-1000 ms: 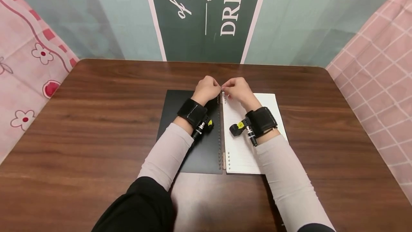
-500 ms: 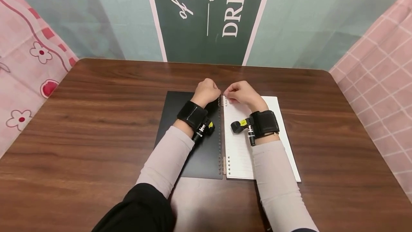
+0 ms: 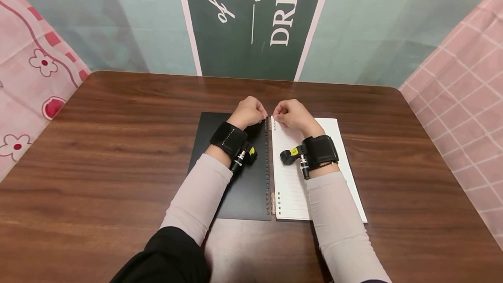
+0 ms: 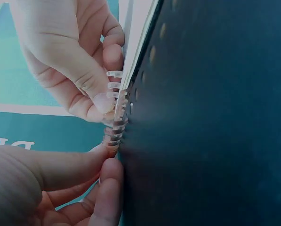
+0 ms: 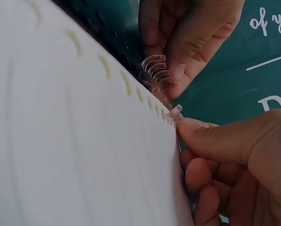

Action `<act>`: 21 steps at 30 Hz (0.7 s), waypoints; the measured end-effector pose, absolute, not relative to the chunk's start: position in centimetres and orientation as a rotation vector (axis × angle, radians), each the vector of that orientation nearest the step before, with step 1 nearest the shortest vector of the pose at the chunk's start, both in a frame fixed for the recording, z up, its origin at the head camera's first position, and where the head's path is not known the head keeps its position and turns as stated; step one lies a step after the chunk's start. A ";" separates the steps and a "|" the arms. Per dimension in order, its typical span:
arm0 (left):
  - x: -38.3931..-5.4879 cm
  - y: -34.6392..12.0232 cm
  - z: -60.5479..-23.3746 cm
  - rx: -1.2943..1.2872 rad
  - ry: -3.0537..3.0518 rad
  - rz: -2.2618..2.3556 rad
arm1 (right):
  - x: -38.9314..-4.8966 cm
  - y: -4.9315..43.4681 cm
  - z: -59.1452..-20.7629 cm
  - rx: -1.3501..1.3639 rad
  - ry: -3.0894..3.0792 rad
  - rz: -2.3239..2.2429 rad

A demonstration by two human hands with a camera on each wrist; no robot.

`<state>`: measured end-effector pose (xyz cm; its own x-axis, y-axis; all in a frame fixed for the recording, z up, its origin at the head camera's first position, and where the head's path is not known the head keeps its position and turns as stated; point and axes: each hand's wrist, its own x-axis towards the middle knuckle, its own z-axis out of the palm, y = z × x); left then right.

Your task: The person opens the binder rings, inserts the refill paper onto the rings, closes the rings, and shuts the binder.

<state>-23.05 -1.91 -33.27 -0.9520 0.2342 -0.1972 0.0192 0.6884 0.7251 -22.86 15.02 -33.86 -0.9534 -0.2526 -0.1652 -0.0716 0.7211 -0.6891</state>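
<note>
A loose-leaf notebook lies spread on the table, its black cover [image 3: 243, 191] at left and lined white pages [image 3: 292, 187] at right. Punched holes run along both inner edges. My left hand [image 3: 247, 113] pinches the clear binding rings [image 5: 156, 70] near the far end of the spine, thumb against forefinger. Just across the gap, my right hand [image 3: 294, 115] pinches the ring strip at the far inner corner of the pages. In the left wrist view several ring prongs stand free of the holes between both hands. The fingertips partly hide the strip's end.
The brown wooden table [image 3: 118, 152] extends around the notebook on every side. A green and teal cloth [image 3: 353, 25] with lettering hangs behind it. Pink patterned cloths flank the table at left and right. Both wrists carry black straps with small cameras.
My fingertips, close together at the spine's far end a second ago, are now farther apart. The right hand has shifted slightly nearer, the left slightly leftward. The notebook stays spread.
</note>
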 end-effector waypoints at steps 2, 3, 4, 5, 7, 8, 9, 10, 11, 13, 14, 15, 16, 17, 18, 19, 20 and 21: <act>-23.2 -1.9 -33.4 0.205 2.619 1.129 | -22.9 15.0 -34.0 -0.265 2.696 -1.045; -23.2 -1.9 -33.4 0.200 2.612 1.135 | -22.9 15.0 -34.0 -0.273 2.703 -1.039; -23.3 -1.9 -33.5 0.196 2.610 1.136 | -23.0 15.0 -34.0 -0.283 2.709 -1.035; -23.3 -1.8 -33.5 0.193 2.608 1.140 | -23.0 14.9 -34.0 -0.295 2.716 -1.031; -23.4 -1.8 -33.5 0.190 2.606 1.151 | -23.1 14.8 -34.1 -0.312 2.724 -1.027; -23.4 -1.8 -33.5 0.193 2.607 1.154 | -23.1 14.8 -34.1 -0.314 2.721 -1.029; -23.4 -1.8 -33.4 0.200 2.611 1.155 | -23.1 14.8 -34.1 -0.316 2.721 -1.026; -23.5 -1.8 -33.4 0.209 2.621 1.153 | -23.1 14.8 -34.0 -0.319 2.722 -1.022; -23.5 -1.9 -33.5 0.217 2.622 1.157 | -23.1 14.8 -34.0 -0.319 2.720 -1.019; -23.6 -2.0 -33.6 0.231 2.630 1.157 | -23.2 14.7 -34.0 -0.319 2.723 -1.014; -23.6 -2.0 -33.6 0.236 2.631 1.159 | -23.2 14.6 -34.0 -0.320 2.726 -1.010; -23.6 -2.1 -33.7 0.236 2.632 1.163 | -23.2 14.6 -34.1 -0.322 2.730 -1.007; -23.7 -2.1 -33.8 0.235 2.631 1.166 | -23.2 14.5 -34.1 -0.317 2.732 -1.008; -23.7 -2.1 -33.8 0.235 2.630 1.168 | -23.2 14.5 -34.2 -0.311 2.732 -1.011; -23.6 -2.1 -33.9 0.233 2.631 1.168 | -23.3 14.5 -34.3 -0.306 2.735 -1.014; -23.6 -2.0 -33.9 0.231 2.630 1.171 | -23.3 14.6 -34.4 -0.311 2.735 -1.012; -23.6 -2.0 -33.9 0.229 2.630 1.172 | -23.3 14.7 -34.5 -0.318 2.733 -1.012; -23.6 -1.9 -34.0 0.227 2.628 1.173 | -23.3 14.8 -34.6 -0.327 2.729 -1.012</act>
